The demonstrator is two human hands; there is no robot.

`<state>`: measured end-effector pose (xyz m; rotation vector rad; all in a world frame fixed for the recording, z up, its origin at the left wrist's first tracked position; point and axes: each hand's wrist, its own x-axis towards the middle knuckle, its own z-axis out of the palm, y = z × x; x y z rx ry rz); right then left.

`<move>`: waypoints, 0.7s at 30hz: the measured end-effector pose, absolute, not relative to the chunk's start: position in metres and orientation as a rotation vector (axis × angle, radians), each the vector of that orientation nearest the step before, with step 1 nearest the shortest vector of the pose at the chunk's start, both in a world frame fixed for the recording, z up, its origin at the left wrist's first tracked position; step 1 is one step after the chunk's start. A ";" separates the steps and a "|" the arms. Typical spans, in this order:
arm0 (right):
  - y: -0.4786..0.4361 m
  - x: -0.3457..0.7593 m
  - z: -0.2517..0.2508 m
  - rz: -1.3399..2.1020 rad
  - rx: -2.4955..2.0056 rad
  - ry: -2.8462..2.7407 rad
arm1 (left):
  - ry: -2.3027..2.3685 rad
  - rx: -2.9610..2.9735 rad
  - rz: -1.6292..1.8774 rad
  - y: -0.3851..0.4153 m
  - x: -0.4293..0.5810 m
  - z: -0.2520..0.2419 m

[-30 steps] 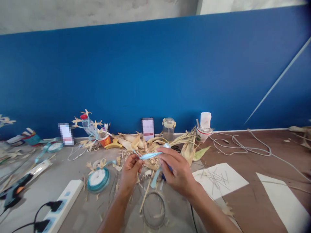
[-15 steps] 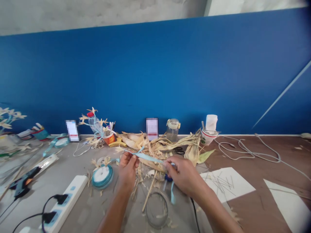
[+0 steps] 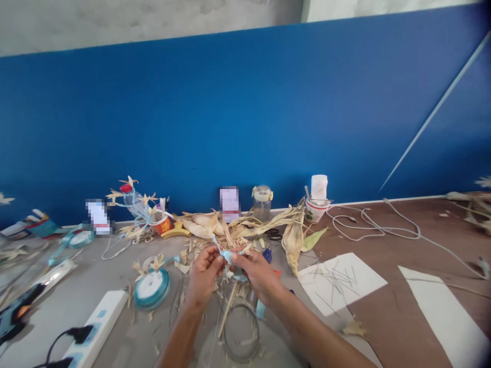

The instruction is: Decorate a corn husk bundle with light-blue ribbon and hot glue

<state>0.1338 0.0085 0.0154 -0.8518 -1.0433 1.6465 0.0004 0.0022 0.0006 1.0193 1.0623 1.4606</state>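
Both hands are close together over the middle of the table. My left hand is closed, its thumb and fingertips pinching a thin stem wrapped in light blue ribbon, partly hidden by the fingers. My right hand is closed on the light blue ribbon right beside the left fingertips. A loose end of ribbon hangs below the right hand. Just beyond the hands lie dried corn husks. To the left of my left hand sits a teal ribbon spool with a pale husk flower on it.
A wire coil lies below the hands. At left are a power strip and a glue gun. White paper with thin wires lies at right. A jar, phones, cups and a bottle with husk flowers stand along the blue partition.
My right hand has moved left to meet the left hand, and the ribbon stretched between them is now gathered at the fingertips. The view has shifted slightly right.
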 end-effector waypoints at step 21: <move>0.013 0.135 0.006 1.764 -0.767 -0.873 | 0.921 0.787 1.301 -0.003 0.013 0.003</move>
